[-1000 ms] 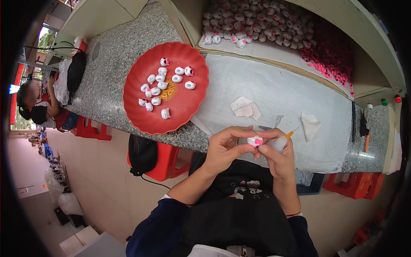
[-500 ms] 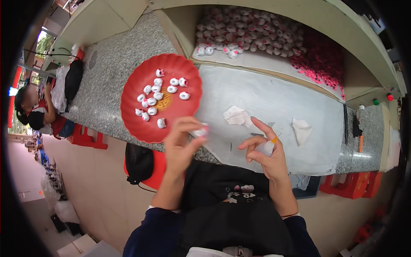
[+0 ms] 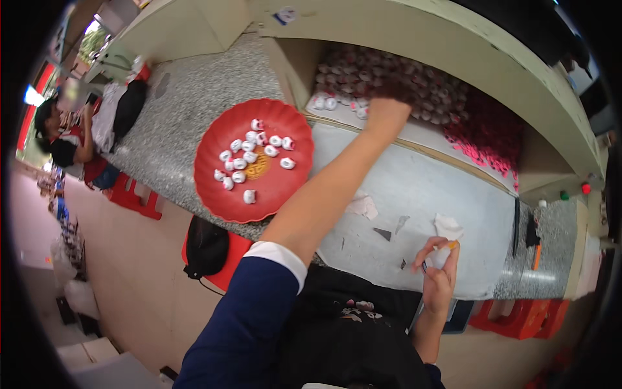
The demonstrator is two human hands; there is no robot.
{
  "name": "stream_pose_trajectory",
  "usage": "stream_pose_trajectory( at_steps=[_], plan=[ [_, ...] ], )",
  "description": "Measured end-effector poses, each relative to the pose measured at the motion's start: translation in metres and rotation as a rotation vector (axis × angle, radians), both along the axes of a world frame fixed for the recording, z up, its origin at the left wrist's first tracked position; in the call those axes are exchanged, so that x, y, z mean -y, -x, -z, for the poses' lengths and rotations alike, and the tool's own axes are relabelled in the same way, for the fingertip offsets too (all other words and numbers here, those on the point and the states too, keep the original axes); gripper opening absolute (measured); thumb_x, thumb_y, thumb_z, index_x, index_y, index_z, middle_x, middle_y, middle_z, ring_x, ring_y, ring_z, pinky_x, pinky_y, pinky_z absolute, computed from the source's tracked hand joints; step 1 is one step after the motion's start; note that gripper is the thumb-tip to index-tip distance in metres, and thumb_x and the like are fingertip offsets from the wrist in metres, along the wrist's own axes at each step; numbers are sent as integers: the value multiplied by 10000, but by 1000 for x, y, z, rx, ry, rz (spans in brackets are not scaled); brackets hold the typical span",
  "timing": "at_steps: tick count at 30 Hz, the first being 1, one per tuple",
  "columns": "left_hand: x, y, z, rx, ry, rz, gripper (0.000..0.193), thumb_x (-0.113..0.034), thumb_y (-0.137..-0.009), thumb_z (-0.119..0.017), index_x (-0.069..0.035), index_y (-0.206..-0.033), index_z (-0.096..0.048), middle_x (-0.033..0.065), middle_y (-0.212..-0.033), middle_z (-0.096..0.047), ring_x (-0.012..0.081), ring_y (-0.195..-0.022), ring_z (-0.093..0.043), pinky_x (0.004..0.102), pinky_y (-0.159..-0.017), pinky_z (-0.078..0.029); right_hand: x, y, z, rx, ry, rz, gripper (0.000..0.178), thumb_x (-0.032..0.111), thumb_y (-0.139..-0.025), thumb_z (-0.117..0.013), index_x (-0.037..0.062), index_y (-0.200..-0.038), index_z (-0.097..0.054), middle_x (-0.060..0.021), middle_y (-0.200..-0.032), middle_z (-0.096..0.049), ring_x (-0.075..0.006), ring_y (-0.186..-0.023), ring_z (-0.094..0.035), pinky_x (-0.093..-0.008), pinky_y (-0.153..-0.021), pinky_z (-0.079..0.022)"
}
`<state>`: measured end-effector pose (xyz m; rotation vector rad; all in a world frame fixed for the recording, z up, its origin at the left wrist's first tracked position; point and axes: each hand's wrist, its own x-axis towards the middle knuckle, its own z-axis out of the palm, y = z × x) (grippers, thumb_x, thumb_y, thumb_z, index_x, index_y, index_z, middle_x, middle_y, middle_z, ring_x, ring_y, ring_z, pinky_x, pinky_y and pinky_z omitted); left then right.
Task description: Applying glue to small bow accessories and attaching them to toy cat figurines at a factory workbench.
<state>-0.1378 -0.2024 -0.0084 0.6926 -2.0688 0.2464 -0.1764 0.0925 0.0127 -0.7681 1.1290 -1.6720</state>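
Observation:
My left hand (image 3: 387,107) is stretched far forward into a shelf bin, on a heap of small white-and-red pieces (image 3: 363,78). Its fingers are blurred and partly hidden in the heap. My right hand (image 3: 439,275) stays near the table's front edge, pinching a thin orange-tipped tool (image 3: 448,246) beside a white scrap (image 3: 447,227). A round red plate (image 3: 285,194) on the speckled counter holds several small white pieces (image 3: 249,155), left of my outstretched arm.
A pale mat (image 3: 453,188) covers the table with paper scraps (image 3: 363,206) on it. Pink-red pieces (image 3: 486,129) fill the bin's right side. A black bag (image 3: 206,246) rests on a red stool below. Another person (image 3: 65,136) sits far left. Dark tools (image 3: 531,230) lie at right.
My left hand left the right hand, passed by the red plate with a small piece, and now reaches into the shelf bin. My right hand lowered toward the table edge.

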Motion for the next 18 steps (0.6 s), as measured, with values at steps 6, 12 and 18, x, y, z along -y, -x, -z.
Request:
stream_pose_trajectory(
  at_steps=[6,12,18],
  plan=[
    [-35,-7,-22,-264,-441,94,136,-15,-622,-531,-31,-755,-555,94,-775,-530,244,-699,-533,313,-600,-444,-8,6,-2,16,-75,94,373,80,-680,-483,15,-1030,-373,-92,-976,-406,-184,-777,-474,-288,-594,-439],
    [-140,-98,-31,-823,-1352,696,205,5,-748,-522,16,-951,-496,102,-992,-503,150,-870,-526,246,-743,-433,-3,7,-7,-88,44,169,420,90,-737,-502,-18,-1116,-358,-93,-1039,-424,-160,-773,-463,-255,-577,-421],
    [-199,-141,-14,-1055,-1637,701,288,33,-740,-511,24,-1022,-451,106,-992,-514,163,-903,-519,270,-788,-416,15,-12,-30,148,254,290,320,129,-726,-590,39,-948,-377,-49,-945,-384,-109,-829,-420,-195,-672,-371]
  ],
)
